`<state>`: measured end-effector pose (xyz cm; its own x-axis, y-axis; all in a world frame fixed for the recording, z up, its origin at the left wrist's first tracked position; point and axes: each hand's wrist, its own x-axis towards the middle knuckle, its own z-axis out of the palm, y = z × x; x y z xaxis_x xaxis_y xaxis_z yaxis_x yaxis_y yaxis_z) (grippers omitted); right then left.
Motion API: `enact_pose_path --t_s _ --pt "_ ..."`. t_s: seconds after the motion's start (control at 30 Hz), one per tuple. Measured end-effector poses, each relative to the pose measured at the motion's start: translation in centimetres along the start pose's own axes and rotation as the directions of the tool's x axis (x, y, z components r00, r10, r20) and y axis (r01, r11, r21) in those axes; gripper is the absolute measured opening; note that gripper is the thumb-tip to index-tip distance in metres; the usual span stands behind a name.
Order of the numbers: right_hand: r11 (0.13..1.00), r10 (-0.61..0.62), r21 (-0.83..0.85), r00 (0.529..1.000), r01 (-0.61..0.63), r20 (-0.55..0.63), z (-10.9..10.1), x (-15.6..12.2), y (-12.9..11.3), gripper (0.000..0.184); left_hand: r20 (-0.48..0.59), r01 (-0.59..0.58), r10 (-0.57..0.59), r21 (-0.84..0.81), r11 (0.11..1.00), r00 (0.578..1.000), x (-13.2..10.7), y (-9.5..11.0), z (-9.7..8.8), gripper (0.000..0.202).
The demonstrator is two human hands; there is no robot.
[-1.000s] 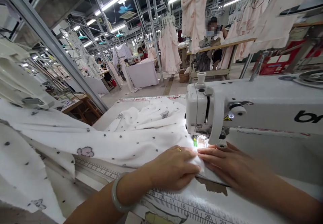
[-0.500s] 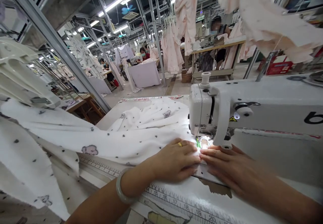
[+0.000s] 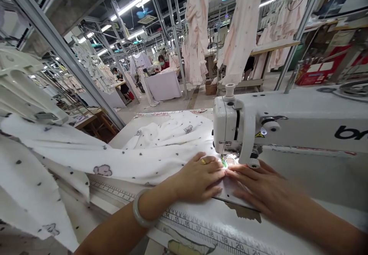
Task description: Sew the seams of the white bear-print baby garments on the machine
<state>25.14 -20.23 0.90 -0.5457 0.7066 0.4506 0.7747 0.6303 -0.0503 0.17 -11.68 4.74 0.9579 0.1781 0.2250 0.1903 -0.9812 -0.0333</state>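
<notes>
My left hand (image 3: 198,178) lies flat on a white fabric with small dark dots (image 3: 149,151), fingers together, pressing it onto the table just before the needle. A ring is on one finger and a pale bangle on the wrist. My right hand (image 3: 258,188) lies flat beside it, fingers stretched toward the presser foot (image 3: 227,161) of the white sewing machine (image 3: 287,125). The fingertips of both hands almost meet under the lit needle area. The cloth runs off to the left and drapes over the table's edge.
A printed ruler strip (image 3: 207,232) runs along the table's near edge. Pink garments (image 3: 198,25) hang from overhead rails. Other people sit at far tables, one by a white-covered table (image 3: 162,84). A slanted metal post (image 3: 63,52) stands at the left.
Both hands have slid a little forward toward the needle with the fabric. The hanging pink garments overhead have shifted along.
</notes>
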Motion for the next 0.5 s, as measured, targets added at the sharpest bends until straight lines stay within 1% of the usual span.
enact_pose_path --t_s 0.1,0.17,0.27,0.37,0.43,0.5 --pt "1.0 0.007 -0.006 1.0 -0.007 0.011 0.06 0.12 -0.14 0.036 0.023 -0.009 0.009 0.03 1.0 1.0 0.09 0.45 -0.05 0.036" --pt "1.0 0.02 0.009 1.0 -0.02 0.011 0.09 0.15 -0.32 0.035 0.026 0.006 -0.007 0.045 0.999 1.0 0.11 0.7 -0.01 0.037" --pt "0.998 0.052 0.027 0.998 -0.053 0.045 0.16 0.07 -0.57 0.034 0.032 0.027 -0.028 0.045 0.999 0.999 0.08 0.87 0.15 0.037" --pt "0.995 0.103 -0.008 0.99 -0.102 0.098 0.31 -0.13 -0.66 0.04 0.035 0.04 -0.041 0.025 0.999 0.999 0.06 0.74 0.33 0.036" --pt "0.992 0.119 -0.042 0.987 -0.116 0.105 0.38 -0.23 -0.61 0.046 0.035 0.058 -0.058 0.02 0.998 0.998 0.09 0.54 0.39 0.036" --pt "0.992 0.121 -0.049 0.988 -0.117 0.094 0.4 -0.28 -0.46 0.047 0.049 0.082 -0.083 0.021 0.996 0.995 0.14 0.34 0.38 0.038"
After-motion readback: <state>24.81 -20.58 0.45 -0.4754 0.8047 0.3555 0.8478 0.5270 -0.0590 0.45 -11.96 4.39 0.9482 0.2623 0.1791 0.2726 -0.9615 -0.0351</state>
